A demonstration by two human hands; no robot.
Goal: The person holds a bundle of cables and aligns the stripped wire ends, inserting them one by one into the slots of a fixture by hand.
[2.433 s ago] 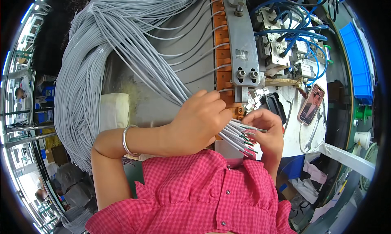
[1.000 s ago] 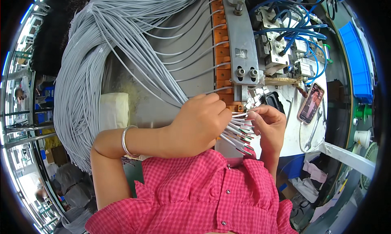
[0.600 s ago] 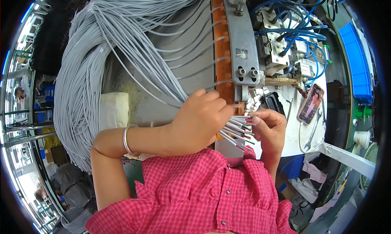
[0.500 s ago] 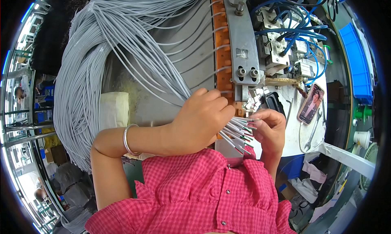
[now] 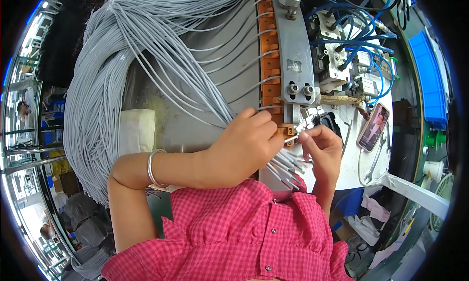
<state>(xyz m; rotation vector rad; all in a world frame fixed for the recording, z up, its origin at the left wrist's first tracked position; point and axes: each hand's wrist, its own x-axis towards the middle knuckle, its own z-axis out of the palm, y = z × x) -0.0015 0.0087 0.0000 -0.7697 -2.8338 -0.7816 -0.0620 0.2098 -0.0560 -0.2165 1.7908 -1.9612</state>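
Note:
My left hand (image 5: 251, 139) is closed around a bundle of thin grey cables, whose stripped ends (image 5: 283, 171) fan out below its fingers. Dark, green and white inner wires show at some tips. A single cable end (image 5: 291, 140) stands apart from the bundle, and the thumb and finger of my right hand (image 5: 322, 149) pinch its tip. This end lies at the lowest orange block (image 5: 287, 130) of an orange fixture row (image 5: 270, 63). Several grey cables lie in that row, one to a slot. My left fingertips are hidden behind the hand.
A large mass of grey cables (image 5: 95, 105) covers the left side. Beside the orange row runs a metal clamp bar (image 5: 295, 51), then valves with blue air hoses (image 5: 349, 41). A phone (image 5: 373, 127), a wrench (image 5: 376, 159) and a black tray (image 5: 328, 120) lie at the right.
One cable end has come up out of the bundle to the lowest orange block, with my right hand pinching it. The orange row and clamp bar appear slightly further right in view.

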